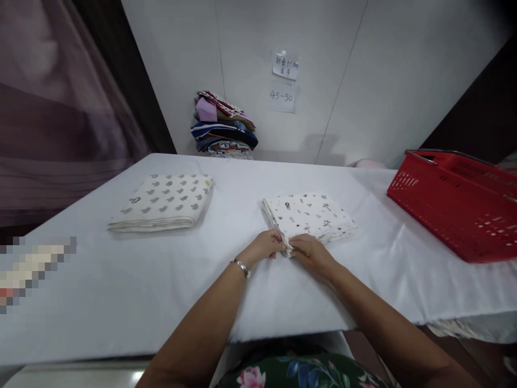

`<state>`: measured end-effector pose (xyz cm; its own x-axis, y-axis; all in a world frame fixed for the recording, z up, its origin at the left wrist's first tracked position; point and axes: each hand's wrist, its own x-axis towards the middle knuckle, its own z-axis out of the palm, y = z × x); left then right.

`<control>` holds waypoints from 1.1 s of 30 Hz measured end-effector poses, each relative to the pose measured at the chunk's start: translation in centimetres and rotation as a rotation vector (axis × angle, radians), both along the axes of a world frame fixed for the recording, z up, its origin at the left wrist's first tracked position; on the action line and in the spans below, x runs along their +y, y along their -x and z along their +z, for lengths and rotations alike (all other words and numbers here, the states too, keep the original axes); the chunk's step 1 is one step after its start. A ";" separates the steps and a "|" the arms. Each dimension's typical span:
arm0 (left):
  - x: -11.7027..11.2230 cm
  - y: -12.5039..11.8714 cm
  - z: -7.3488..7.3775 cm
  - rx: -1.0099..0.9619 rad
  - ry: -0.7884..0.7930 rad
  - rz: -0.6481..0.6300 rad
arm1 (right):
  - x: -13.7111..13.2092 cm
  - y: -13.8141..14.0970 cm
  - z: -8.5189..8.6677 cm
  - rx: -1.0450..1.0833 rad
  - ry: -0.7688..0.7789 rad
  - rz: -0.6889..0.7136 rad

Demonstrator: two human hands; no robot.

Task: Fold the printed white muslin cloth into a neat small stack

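Observation:
A folded white cloth with small plant and figure prints (309, 213) lies in front of me, its near corner lifted slightly. My left hand (264, 245), with a bracelet at the wrist, pinches that corner from the left. From the right, my right hand (313, 253) grips the same corner, its fingers closed on the layered edge. The two hands almost touch there, and the fingertips partly hide the fabric. Farther left rests a second folded cloth, cream with rows of grey prints (169, 196), apart from both hands.
A white sheet covers the table (194, 291). At the right stands a red plastic basket (452, 205). Behind the table's far edge rises a stack of folded fabrics (224, 126) against the wall, near paper signs (285, 81). A purple curtain (64, 118) hangs at the left.

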<state>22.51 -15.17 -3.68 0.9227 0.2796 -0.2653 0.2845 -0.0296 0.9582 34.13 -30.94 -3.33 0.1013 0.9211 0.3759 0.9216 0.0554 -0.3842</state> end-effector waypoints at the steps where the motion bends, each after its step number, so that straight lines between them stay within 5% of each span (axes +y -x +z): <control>1: 0.0 0.0 0.0 0.002 0.000 0.003 | 0.1 0.0 -0.1 0.008 -0.012 -0.016; 7: 0.1 0.1 0.0 0.028 -0.012 0.000 | -0.2 0.0 -0.4 0.104 -0.084 -0.049; 18: 0.0 0.1 0.1 0.064 0.007 0.051 | -0.7 0.5 -1.1 -0.090 -0.096 0.007; 26: 0.6 -0.6 -0.1 0.097 -0.029 0.441 | -0.9 0.9 -2.3 -0.198 -0.162 0.012; 33: 3.2 -3.9 0.1 0.133 -0.091 0.592 | -0.1 1.4 -3.0 -0.315 -0.134 -0.064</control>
